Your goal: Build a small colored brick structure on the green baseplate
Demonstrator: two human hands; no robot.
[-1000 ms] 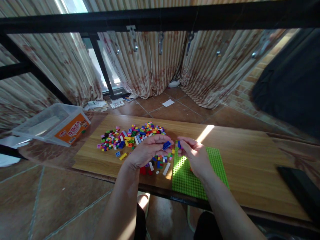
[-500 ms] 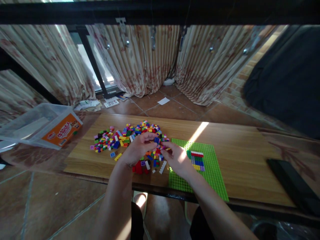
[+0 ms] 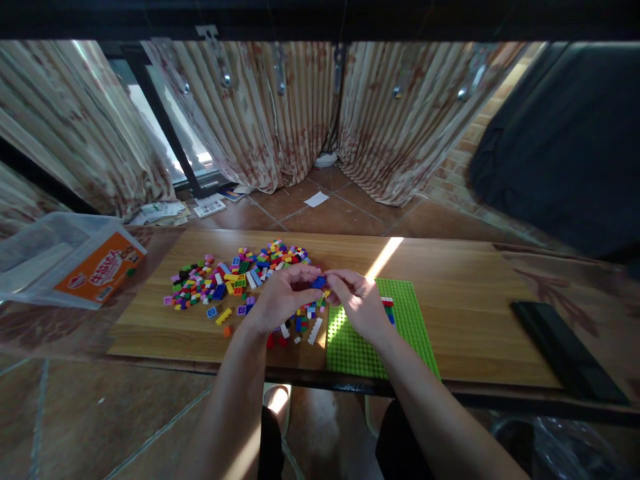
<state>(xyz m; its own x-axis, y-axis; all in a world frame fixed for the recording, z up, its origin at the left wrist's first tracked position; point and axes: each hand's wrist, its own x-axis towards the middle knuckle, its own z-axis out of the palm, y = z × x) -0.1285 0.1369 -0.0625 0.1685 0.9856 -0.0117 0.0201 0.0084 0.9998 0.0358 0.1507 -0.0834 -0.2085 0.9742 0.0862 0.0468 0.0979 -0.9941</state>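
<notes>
A blue brick (image 3: 319,283) sits between the thumb and fingers of my left hand (image 3: 285,293), held over the right side of the brick pile. My right hand (image 3: 357,303) is closed, its fingertips pinched at the right end of that brick. Whether a second blue brick is hidden in those fingers, I cannot tell. Beneath my right hand lies a green studded baseplate (image 3: 410,327). On it, partly covered by the hand, is a small group of coloured bricks (image 3: 388,307), with white, red, green and blue showing.
Loose bricks (image 3: 235,273) of many colours spread over the left half of the wooden tabletop (image 3: 465,313). A clear plastic box (image 3: 47,233) with an orange label stands at the far left. A dark flat object (image 3: 560,343) lies at the right. A black bar (image 3: 320,20) crosses the top.
My right hand has moved left from over the baseplate, bringing its fingers to the blue brick in my left hand. The view has swung to the right.
</notes>
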